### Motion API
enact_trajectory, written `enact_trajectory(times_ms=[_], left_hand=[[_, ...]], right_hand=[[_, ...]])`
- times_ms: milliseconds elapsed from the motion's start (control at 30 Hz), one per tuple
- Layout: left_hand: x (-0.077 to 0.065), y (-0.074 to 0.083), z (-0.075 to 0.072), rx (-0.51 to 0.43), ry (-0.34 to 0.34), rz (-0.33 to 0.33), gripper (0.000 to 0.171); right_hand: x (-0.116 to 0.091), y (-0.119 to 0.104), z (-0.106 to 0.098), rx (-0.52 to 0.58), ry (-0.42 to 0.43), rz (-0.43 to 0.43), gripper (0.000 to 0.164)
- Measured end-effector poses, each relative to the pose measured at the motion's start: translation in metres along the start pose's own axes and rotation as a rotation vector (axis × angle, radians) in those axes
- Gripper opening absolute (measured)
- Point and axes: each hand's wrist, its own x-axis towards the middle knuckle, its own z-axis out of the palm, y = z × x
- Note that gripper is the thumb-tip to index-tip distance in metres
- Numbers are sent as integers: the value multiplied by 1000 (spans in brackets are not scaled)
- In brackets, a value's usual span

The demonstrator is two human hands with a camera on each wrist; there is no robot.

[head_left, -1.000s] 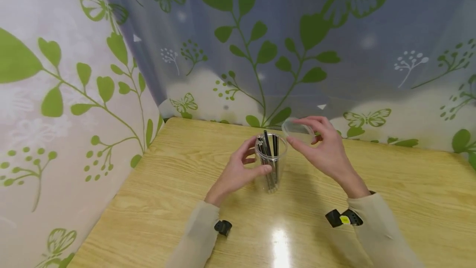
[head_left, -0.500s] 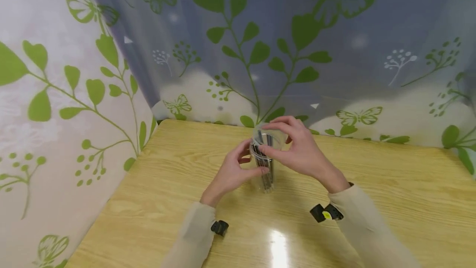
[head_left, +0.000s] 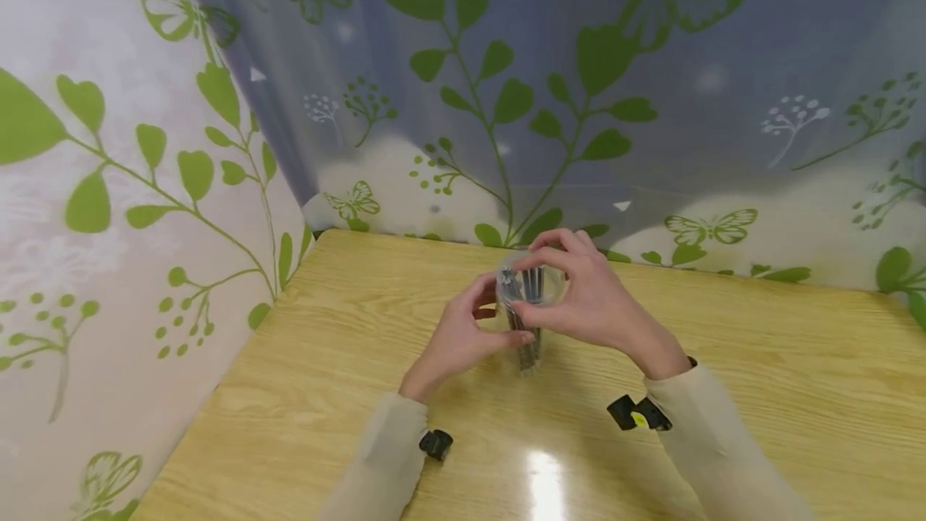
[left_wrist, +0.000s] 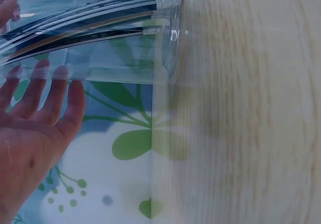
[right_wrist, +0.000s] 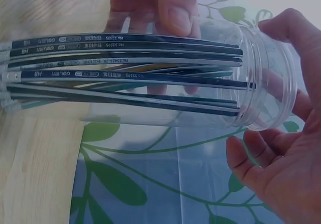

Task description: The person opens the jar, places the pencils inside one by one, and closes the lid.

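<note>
A clear plastic jar stands upright on the wooden table, with several dark pencils inside, their ferrule ends down. The left hand holds the jar's side, thumb at the front and fingers behind; in the left wrist view its fingertips touch the wall. At the jar's mouth the right hand grips a clear round lid by its edge between thumb and fingers. That lid sits over the rim, close against it; whether it is fully seated I cannot tell.
The wooden table reaches back to a patterned curtain with leaves and butterflies. Another patterned sheet hangs along the left side. Black wrist straps sit on both sleeves.
The right hand has brought the lid leftward from beside the jar onto its mouth. The left hand has kept hold of the jar in about the same place.
</note>
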Motion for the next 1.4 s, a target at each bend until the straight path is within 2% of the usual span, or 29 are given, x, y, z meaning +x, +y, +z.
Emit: enact_trajectory(times_ms=[200,267,367,433,533,600,733,833,933,1000,1067,1167,1267,1333,1400], left_hand=[[2,0,0,-22,-3,-27,79],[2,0,0,-31,-4,-37,79],[2,0,-1,-40,-6,-46,81],[2,0,0,-41,-4,-48,82],[2,1,1,-54,1,-41,83],[2,1,2,-60,1,-37,83],[1,-1,2,-58,6,-34,83],[1,-2,1,-55,5,-29,83],[1,-2,0,-61,-2,-28,82],[1,-2,1,-67,-5,-30,81],[1,-3,2,-68,-6,-33,81],[2,-3,2,-62,-8,-33,82],[2,-3,2,-54,-8,-33,81],[2,-3,2,-50,-3,-33,81],[2,-3,2,-50,1,-33,79]], right_hand=[[3,6,2,-3,48,-34,37],[3,10,2,47,82,-40,38],[-1,17,0,189,175,-31,42],[-7,22,-5,240,240,1,44],[-22,39,-14,201,268,96,45],[-38,58,-19,117,214,185,47],[-71,100,-11,-54,-18,300,55],[-89,121,3,-173,-174,308,56],[-98,130,10,-236,-239,279,58],[-98,126,7,-243,-251,263,61],[-91,114,-2,-238,-217,230,59],[-67,83,-18,-183,-81,135,45],[-35,49,-28,-121,48,-19,33],[-13,29,-30,-101,30,-87,34],[5,15,-27,-101,-36,-128,37]])
